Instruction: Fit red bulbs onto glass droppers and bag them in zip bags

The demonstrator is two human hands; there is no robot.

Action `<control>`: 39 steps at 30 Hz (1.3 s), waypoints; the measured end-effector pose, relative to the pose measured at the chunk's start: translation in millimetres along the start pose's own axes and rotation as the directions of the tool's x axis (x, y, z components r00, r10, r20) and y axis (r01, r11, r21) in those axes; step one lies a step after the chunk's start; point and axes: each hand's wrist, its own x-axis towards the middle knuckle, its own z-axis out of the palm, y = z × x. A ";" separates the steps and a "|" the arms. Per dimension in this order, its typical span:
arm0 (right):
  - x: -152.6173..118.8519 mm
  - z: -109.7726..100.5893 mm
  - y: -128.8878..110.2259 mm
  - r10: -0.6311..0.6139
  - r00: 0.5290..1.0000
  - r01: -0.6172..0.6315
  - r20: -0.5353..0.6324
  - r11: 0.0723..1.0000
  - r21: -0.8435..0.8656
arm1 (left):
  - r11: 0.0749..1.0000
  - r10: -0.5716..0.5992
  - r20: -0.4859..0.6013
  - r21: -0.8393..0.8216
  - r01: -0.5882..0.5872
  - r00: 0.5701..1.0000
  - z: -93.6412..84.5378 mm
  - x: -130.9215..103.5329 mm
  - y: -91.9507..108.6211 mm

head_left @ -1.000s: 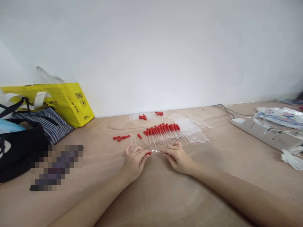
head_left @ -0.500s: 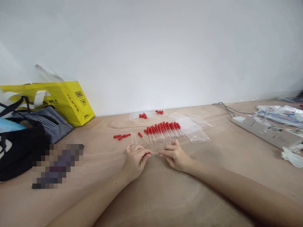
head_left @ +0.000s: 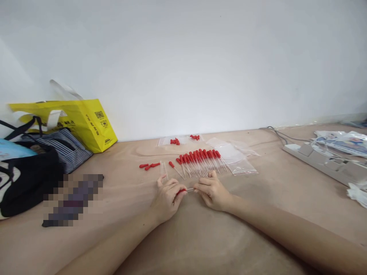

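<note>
My left hand pinches a red rubber bulb between thumb and fingers. Out of the bulb runs a clear dropper tube, whose other end my right hand grips with its fingertips. Just beyond my hands lies a row of red-bulbed droppers, side by side, bulbs away from me. One dropper sits slightly apart at the row's left. Past my left fingers are a few bare clear tubes, and left of them loose red bulbs.
Clear plastic bags lie behind the row, with small heaps of red bulbs farther back. A power strip with plugs and cables is at right. A yellow bag, a striped pouch and a black bag stand at left.
The view has shifted slightly, so everything sits a little farther right and lower. Both hands keep hold of the same dropper; the left fingers now cover the bulb a bit differently.
</note>
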 end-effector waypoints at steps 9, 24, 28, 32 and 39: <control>6.5 -0.7 -1.9 0.056 0.997 -0.061 0.044 0.992 0.111 | 1.000 -0.011 0.034 -0.021 0.012 0.999 -0.8 1.8 -3.0; 5.3 -2.7 -2.8 0.118 0.991 -0.127 0.055 0.972 0.199 | 0.999 0.007 -0.061 -0.043 -0.009 0.998 -4.5 0.7 -4.8; 6.3 -2.1 -3.0 0.105 0.992 -0.116 0.066 0.972 0.202 | 0.998 -0.001 -0.032 -0.056 -0.001 0.999 -2.5 1.6 -5.6; 8.1 -5.1 -1.8 0.107 0.990 -0.121 0.088 0.977 0.175 | 0.998 -0.034 -0.017 -0.058 0.033 0.999 -3.2 3.7 -11.3; 7.5 -9.6 0.4 0.110 0.988 -0.114 0.107 0.993 0.030 | 1.000 0.007 0.046 -0.014 -0.006 0.999 -7.6 1.3 -19.2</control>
